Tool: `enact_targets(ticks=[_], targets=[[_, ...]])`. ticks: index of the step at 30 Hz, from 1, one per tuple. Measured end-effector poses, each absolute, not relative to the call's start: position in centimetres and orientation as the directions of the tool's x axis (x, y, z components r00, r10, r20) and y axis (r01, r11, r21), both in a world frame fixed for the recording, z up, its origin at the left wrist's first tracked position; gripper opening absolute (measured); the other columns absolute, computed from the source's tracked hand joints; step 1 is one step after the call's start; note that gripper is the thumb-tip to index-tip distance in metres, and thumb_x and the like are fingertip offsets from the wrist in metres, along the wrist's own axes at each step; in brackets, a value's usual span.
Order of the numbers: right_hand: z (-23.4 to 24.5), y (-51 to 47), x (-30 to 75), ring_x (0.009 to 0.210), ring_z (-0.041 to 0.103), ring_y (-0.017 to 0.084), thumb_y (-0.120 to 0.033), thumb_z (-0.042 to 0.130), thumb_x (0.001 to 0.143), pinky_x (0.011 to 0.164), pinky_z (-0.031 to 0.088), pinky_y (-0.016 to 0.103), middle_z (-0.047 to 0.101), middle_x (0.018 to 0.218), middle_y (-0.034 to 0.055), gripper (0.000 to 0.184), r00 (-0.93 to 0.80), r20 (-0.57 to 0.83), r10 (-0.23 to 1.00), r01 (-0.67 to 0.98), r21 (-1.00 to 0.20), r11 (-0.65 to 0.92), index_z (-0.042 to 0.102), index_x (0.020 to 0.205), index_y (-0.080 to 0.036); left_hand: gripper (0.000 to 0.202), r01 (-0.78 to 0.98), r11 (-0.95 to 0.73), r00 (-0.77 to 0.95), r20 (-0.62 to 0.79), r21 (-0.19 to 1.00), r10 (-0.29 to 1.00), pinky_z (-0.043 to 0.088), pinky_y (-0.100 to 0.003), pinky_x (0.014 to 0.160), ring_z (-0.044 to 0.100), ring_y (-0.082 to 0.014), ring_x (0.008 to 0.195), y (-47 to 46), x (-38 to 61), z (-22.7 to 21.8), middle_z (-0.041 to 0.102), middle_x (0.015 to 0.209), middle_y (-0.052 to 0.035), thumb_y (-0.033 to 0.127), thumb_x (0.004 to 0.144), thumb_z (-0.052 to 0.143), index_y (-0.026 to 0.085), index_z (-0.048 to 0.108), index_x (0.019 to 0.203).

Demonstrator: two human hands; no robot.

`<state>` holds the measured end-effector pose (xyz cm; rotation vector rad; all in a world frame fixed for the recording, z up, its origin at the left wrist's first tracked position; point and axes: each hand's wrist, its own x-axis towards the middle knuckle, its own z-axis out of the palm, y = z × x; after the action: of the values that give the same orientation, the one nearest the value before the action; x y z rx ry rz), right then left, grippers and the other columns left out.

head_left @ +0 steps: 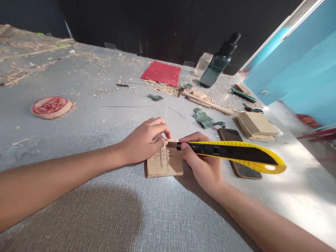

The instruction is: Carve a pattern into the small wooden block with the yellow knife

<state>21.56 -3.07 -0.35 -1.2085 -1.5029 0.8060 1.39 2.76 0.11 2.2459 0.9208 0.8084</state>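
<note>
- Block (152, 169): flat on tabletop (162, 213), cut lines on its top face.
- Right hand (203, 162): grasping knife (236, 154), blade over the block's far part.
- Left hand (144, 141): fingers bent at the block's far left corner; cannot tell whether gripping.
- Phone (231, 135): right of block, partly behind knife.
- Sandpaper (204, 119): beyond phone.
- Disc (51, 107): far left, red design.
- Red paper (162, 72): beside shavings (168, 89).
- Bottle (215, 68): near far edge.

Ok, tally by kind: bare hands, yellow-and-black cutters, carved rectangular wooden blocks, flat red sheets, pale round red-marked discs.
Bare left hand, bare right hand: 2
Yellow-and-black cutter: 1
Carved rectangular wooden block: 1
Flat red sheet: 1
Pale round red-marked disc: 1
Total: 6
</note>
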Motion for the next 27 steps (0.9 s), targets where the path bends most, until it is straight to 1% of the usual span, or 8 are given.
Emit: enact_targets(ticks=[5, 9, 12, 17, 19, 23, 27], targets=[[-0.15, -3.28, 21.69, 0.060, 0.055, 0.012, -0.021, 0.066, 0.086, 0.054, 0.039, 0.028, 0.062, 0.069, -0.0011, 0.005, -0.033, 0.326, 0.945, 0.301, -0.898, 0.320, 0.070, 0.083, -0.020, 0.018, 0.404, -0.601, 0.582, 0.313, 0.689, 0.750, 0.042, -0.032, 0.090, 0.055, -0.0172, 0.101, 2.75, 1.39, 0.18, 0.060, 0.100, -0.0014, 0.005, 0.089, 0.052, 0.017, 0.064, 0.094], [0.03, -3.30, 21.68, 0.055, 0.053, 0.011, -0.019, 0.064, 0.086, 0.052, 0.039, 0.026, 0.061, 0.065, -0.0025, 0.007, -0.066, 0.332, 0.941, 0.290, -0.896, 0.336, 0.069, 0.081, -0.020, 0.019, 0.405, -0.602, 0.583, 0.313, 0.687, 0.750, 0.042, -0.032, 0.089, 0.055, -0.0170, 0.099, 2.68, 1.44, 0.16, 0.060, 0.099, -0.0013, 0.005, 0.089, 0.051, 0.017, 0.064, 0.094], [-0.05, -3.18, 21.68, 0.056, 0.053, 0.011, -0.019, 0.064, 0.085, 0.052, 0.039, 0.026, 0.061, 0.066, -0.0023, 0.007, -0.060, 0.334, 0.941, 0.292, -0.895, 0.336, 0.069, 0.081, -0.020, 0.019, 0.407, -0.604, 0.585, 0.312, 0.685, 0.748, 0.042, -0.033, 0.089, 0.055, -0.0171, 0.099, 2.73, 1.45, 0.11, 0.059, 0.099, -0.0014, 0.005, 0.088, 0.051, 0.017, 0.065, 0.095], [-0.41, -2.98, 21.64, 0.060, 0.055, 0.011, -0.023, 0.066, 0.088, 0.055, 0.040, 0.027, 0.065, 0.074, -0.0008, 0.005, -0.023, 0.335, 0.942, 0.315, -0.892, 0.325, 0.070, 0.086, -0.020, 0.018, 0.398, -0.608, 0.588, 0.318, 0.687, 0.744, 0.042, -0.033, 0.089, 0.056, -0.0171, 0.100, 2.79, 1.36, 0.01, 0.060, 0.099, -0.0016, 0.006, 0.090, 0.051, 0.017, 0.065, 0.094], [-0.40, -2.96, 21.60, 0.060, 0.055, 0.012, -0.023, 0.066, 0.087, 0.055, 0.039, 0.027, 0.065, 0.075, -0.0005, 0.005, -0.012, 0.329, 0.944, 0.322, -0.893, 0.316, 0.070, 0.086, -0.020, 0.018, 0.398, -0.612, 0.589, 0.321, 0.684, 0.742, 0.042, -0.032, 0.089, 0.056, -0.0170, 0.100, 2.74, 1.34, -0.05, 0.060, 0.099, -0.0015, 0.007, 0.091, 0.051, 0.017, 0.065, 0.094], [-0.14, -3.11, 21.71, 0.059, 0.056, 0.012, -0.019, 0.065, 0.086, 0.054, 0.040, 0.026, 0.066, 0.072, -0.0010, 0.005, -0.048, 0.323, 0.945, 0.305, -0.896, 0.321, 0.068, 0.082, -0.020, 0.017, 0.402, -0.621, 0.590, 0.328, 0.673, 0.738, 0.043, -0.032, 0.087, 0.056, -0.0166, 0.098, 2.68, 1.42, -0.15, 0.060, 0.099, -0.0011, 0.007, 0.090, 0.052, 0.017, 0.065, 0.094], [0.07, -3.40, 21.98, 0.055, 0.055, 0.011, -0.017, 0.065, 0.083, 0.051, 0.040, 0.025, 0.063, 0.064, -0.0034, 0.007, -0.121, 0.374, 0.920, 0.338, -0.856, 0.392, 0.069, 0.080, -0.021, 0.019, 0.403, -0.624, 0.591, 0.330, 0.670, 0.736, 0.043, -0.031, 0.084, 0.056, -0.0154, 0.095, 2.69, 1.48, -0.17, 0.060, 0.098, -0.0006, 0.004, 0.089, 0.051, 0.017, 0.065, 0.092]])
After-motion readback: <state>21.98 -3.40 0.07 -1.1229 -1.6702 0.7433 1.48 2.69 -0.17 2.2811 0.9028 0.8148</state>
